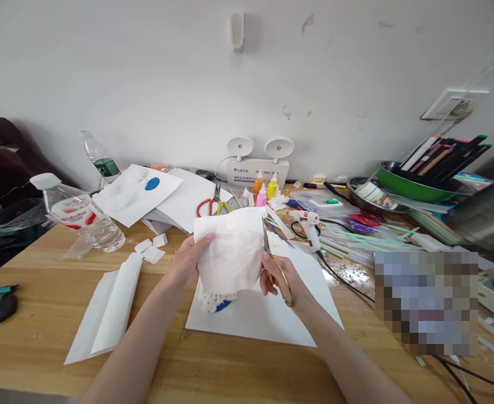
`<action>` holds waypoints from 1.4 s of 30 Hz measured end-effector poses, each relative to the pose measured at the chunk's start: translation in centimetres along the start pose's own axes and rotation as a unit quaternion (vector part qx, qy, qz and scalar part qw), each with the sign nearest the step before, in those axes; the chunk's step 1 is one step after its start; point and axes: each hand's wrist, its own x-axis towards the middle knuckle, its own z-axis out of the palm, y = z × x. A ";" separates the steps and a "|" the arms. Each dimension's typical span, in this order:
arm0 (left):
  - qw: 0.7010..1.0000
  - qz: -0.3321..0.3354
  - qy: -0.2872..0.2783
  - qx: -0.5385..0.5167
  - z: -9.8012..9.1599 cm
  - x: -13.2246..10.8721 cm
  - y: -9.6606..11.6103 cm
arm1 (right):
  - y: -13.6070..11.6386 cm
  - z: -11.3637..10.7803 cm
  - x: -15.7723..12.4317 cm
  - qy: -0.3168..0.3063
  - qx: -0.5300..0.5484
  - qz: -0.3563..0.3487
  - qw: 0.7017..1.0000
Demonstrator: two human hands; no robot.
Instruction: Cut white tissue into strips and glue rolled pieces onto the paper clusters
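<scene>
My left hand (189, 259) pinches the left edge of a white piece of tissue paper (232, 249), held up above the table. In my right hand (284, 278) is a pair of gold-handled scissors (281, 274), its blades along the tissue's right edge. Beneath the tissue lies a white sheet of paper (268, 322). On that sheet, a crumbly white mass (213, 302) and a bit of a blue shape (224, 306) show; the tissue hides the rest of them.
A folded tissue (114, 306) and small white squares (150, 249) lie at left, near a large water bottle (87, 216). Red-and-yellow-handled pliers (213, 206), paint bottles (261, 195) and a glue gun (310, 227) stand behind. Straws and a green bowl (415, 185) of markers crowd the right.
</scene>
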 end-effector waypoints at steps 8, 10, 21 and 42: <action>1.000 0.015 -0.009 0.005 0.0 0.0 -0.4 | 0.7 -0.2 0.3 0.009 0.012 0.006 1.000; 1.000 0.021 -0.013 0.003 0.0 0.0 -0.5 | 0.8 -0.2 0.3 0.008 0.008 0.005 1.000; 1.000 0.019 -0.004 0.017 0.1 0.0 -0.6 | 0.7 -0.4 0.2 -0.001 -0.016 -0.007 1.000; 0.999 0.015 0.027 -0.008 0.6 -0.1 -0.5 | 0.2 0.0 0.3 0.058 -0.012 0.021 0.998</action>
